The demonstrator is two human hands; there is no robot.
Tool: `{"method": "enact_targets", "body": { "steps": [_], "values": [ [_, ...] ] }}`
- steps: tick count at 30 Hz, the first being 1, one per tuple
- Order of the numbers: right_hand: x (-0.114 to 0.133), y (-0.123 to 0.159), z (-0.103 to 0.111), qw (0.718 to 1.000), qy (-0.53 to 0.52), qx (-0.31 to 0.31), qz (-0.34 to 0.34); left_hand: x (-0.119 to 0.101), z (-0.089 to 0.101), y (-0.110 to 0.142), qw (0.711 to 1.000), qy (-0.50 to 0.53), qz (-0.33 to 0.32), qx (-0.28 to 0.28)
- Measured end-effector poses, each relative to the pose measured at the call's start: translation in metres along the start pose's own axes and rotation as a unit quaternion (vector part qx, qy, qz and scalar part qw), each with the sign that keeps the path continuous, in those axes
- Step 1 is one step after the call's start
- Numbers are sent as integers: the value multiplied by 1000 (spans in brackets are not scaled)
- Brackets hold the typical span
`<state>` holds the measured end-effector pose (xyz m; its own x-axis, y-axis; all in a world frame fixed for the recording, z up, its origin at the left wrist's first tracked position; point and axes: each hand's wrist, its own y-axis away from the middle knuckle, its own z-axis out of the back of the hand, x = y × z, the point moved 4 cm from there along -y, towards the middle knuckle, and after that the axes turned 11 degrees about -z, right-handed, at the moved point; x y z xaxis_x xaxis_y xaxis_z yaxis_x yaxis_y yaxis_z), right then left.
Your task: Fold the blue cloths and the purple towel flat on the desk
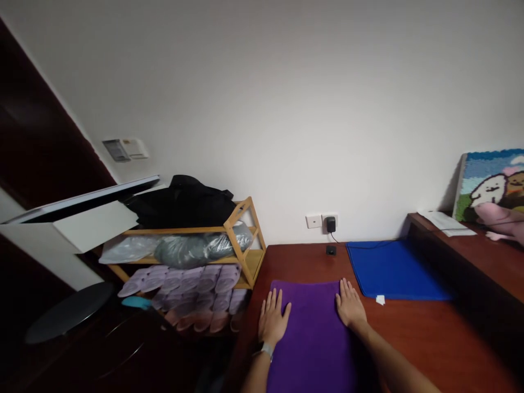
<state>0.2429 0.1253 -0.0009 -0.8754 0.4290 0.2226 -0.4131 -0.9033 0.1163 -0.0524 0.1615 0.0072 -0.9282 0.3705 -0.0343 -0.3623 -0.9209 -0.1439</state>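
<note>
A purple cloth [313, 333] lies flat on the reddish-brown table, its near end running out of the bottom of the view. On its left edge rests my left hand [273, 319], palm down with the fingers spread. My right hand [350, 305] lies flat along the cloth's right edge near the far corner, fingers stretched out. Neither hand grips anything. To the right of my right hand, a blue folded cloth [393, 270] lies on the table, with a small white tag [380, 299] at its near edge.
Left of the table stands a wooden rack [245, 245] with lilac slippers, plastic-wrapped bundles and a black bag [186, 202]. A black plug adapter [331, 224] sits in the wall socket, its cable crossing the blue cloth. At right, a raised ledge holds a pink plush toy [501, 221] and a picture [491, 183].
</note>
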Motion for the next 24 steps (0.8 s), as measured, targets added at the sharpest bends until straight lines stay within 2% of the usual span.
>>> {"method": "enact_targets", "body": {
  "steps": [4, 8, 11, 13, 14, 18, 20, 21, 22, 24],
  "values": [
    [-8, 23, 0, 1000, 10, -5, -15, -5, 4, 1, 1000, 3, 2, 12],
    [-20, 49, -11, 1000, 0, -4, 9, 2, 6, -1, 1000, -3, 6, 12],
    [-22, 56, -12, 1000, -9, -2, 11, 0, 11, -4, 999, -18, 15, 24],
    [-21, 57, -9, 1000, -13, -4, 10, -21, 16, -7, 1000, -21, 12, 14],
    [-20, 57, -6, 1000, -15, -4, 11, -39, 18, -7, 1000, -14, -1, 3],
    [-20, 58, -2, 1000, -3, -2, 19, -149, 9, 0, 987, 64, -145, -20],
    [-20, 58, -2, 999, 13, -3, 29, -188, -1, 9, 983, 95, -159, -13],
    [-21, 58, -2, 999, 19, -4, 31, -195, -6, 15, 984, 101, -148, -9],
    [-22, 59, -3, 999, 20, -5, 31, -194, -9, 21, 987, 99, -129, -7],
    [-22, 58, -5, 1000, 13, -9, 24, -168, -10, 35, 993, 77, -94, -2]
  ]
}}
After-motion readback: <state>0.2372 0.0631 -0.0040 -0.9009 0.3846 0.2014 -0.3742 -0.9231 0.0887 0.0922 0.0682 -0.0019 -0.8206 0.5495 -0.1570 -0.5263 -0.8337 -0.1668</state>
